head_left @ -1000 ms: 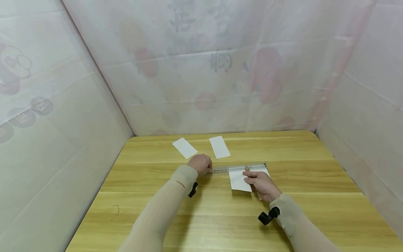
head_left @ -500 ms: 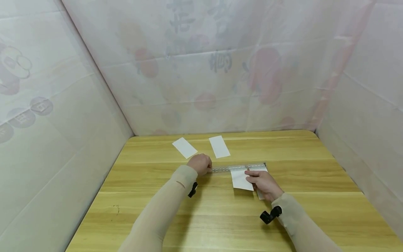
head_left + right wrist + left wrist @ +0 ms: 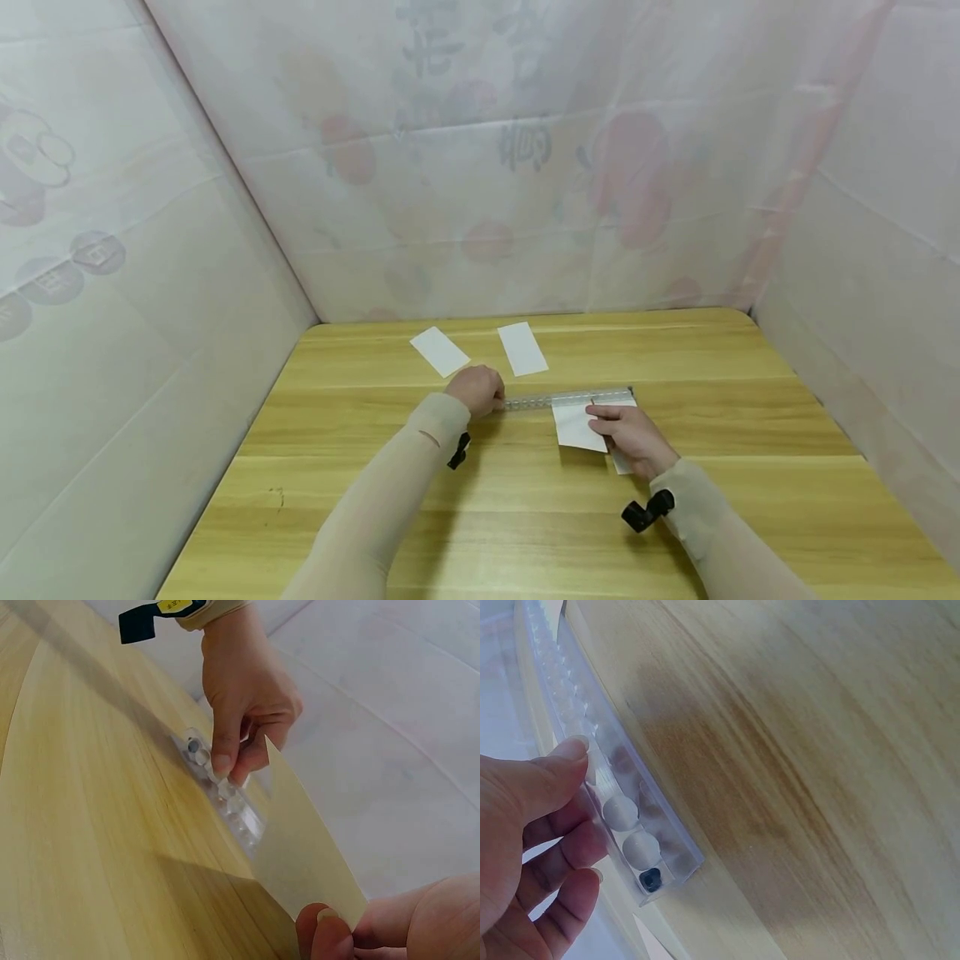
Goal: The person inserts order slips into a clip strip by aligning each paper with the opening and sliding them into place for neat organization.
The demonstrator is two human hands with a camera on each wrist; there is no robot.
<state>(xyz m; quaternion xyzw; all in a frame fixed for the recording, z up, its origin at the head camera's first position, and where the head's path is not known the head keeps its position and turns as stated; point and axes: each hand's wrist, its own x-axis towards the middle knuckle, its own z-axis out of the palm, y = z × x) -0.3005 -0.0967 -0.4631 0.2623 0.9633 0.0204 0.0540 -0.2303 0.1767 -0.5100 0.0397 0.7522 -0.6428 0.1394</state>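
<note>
A clear plastic ticket rail (image 3: 528, 402) with a row of round balls inside lies across the table. My left hand (image 3: 476, 392) pinches its left end between thumb and fingers; a dark plug (image 3: 651, 880) shows at that end in the left wrist view. My right hand (image 3: 636, 442) pinches a white paper slip (image 3: 577, 427) by its right edge. The slip's top edge meets the rail, while its lower edge stands off the tabletop. Behind my right hand another white slip (image 3: 623, 463) lies along the rail's right part, mostly hidden by the fingers.
Two loose white slips, a left one (image 3: 440, 352) and a right one (image 3: 522, 348), lie flat beyond the rail. The wooden table (image 3: 360, 500) is bounded by a printed cloth wall (image 3: 480, 192) at the back and cloth on both sides.
My right hand has slid the paper slip a little to the right along the rail, nearer the other slip. The left hand keeps its place on the rail's end.
</note>
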